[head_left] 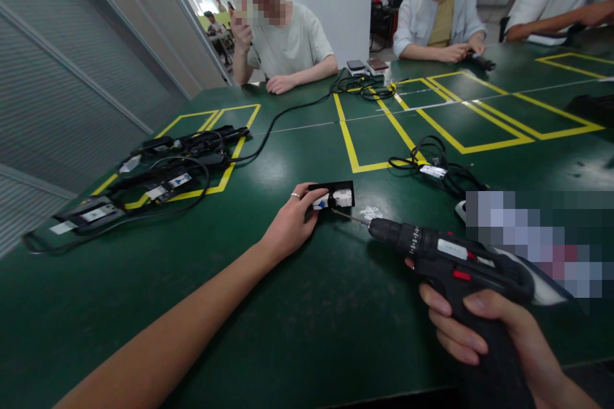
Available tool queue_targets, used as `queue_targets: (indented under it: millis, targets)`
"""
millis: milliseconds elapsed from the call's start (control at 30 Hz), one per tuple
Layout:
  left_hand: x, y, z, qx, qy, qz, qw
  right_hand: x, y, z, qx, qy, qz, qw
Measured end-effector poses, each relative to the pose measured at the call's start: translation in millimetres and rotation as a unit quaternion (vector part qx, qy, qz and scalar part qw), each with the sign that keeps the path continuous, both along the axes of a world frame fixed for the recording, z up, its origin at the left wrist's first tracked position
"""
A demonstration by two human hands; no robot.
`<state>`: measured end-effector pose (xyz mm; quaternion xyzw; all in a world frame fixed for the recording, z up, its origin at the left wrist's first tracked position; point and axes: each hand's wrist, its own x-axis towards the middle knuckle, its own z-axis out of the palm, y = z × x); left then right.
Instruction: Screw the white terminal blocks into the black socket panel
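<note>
My left hand [292, 220], with a ring on one finger, grips the left end of a small black power adapter [334, 195] that lies on the green table [307, 307]; the adapter has a white label. My right hand [484, 332] is wrapped round the grip of a black cordless screwdriver [446, 255]. Its thin bit points left, and the tip sits at the adapter's near edge. A small white scrap [371, 211] lies beside the bit.
Several black adapters with cables [163, 176] lie at the left inside yellow tape outlines. A coiled black cable [434, 166] lies at the right of centre. Three people sit along the far edge. A blurred patch covers the table at the right.
</note>
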<state>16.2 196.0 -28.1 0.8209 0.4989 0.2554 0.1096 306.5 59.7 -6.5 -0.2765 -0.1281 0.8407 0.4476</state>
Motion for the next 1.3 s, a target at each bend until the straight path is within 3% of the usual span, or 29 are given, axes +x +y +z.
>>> queue_targets:
  millis: [1300]
  targets:
    - [-0.3,1.1,-0.7,-0.004,0.008,0.005,1.0,1.1,-2.0,-1.7,0.002,0.013,0.001,1.0]
